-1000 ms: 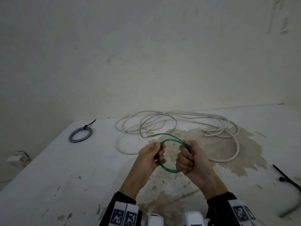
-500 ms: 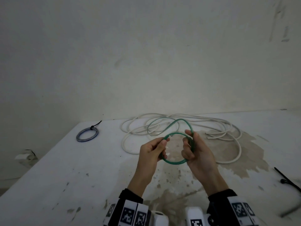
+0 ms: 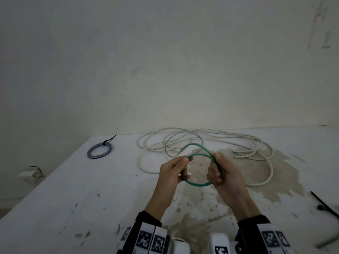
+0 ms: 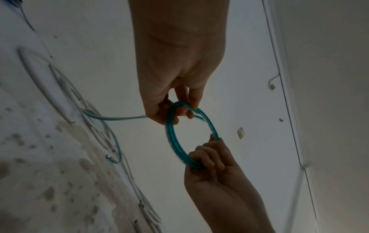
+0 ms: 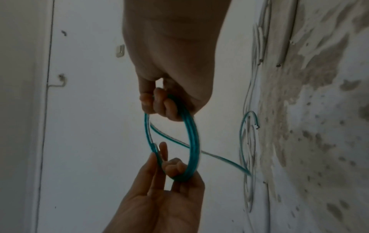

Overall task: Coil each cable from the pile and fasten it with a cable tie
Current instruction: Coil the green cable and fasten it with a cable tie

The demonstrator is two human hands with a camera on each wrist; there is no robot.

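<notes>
Both hands are raised above the middle of the desk (image 3: pixel 77 189), holding 1 small green coil (image 3: pixel 197 184) between them. The left hand (image 3: pixel 171 174) pinches the coil's left side between thumb and fingertips, while the right hand (image 3: pixel 222 173) has its fingers curled round the coil's right side. In the left wrist view the coil shows several turns lying side by side. From the right hand a loose length of the same green cable (image 3: pixel 183 140) arcs away toward the far edge and lies in 1 wide loop on the desk, overlapping the white cable pile (image 3: pixel 264 158).

That pile is a loose tangle of white cable spread along the far edge, reaching toward the right; I cannot tell how many separate cables make it up, though cut ends show near its right part.

Toward the far left corner lies 1 finished blue coil (image 3: pixel 99 150), flat on the desk and bound with 1 black tie (image 3: pixel 108 141) whose tail points away. At the right edge lies a black cable tie (image 3: pixel 323 205), loose, with a second dark strip just beside it that is too blurred to count surely.

No containers show anywhere on the desk, whose painted top is stained and chipped near its middle
</notes>
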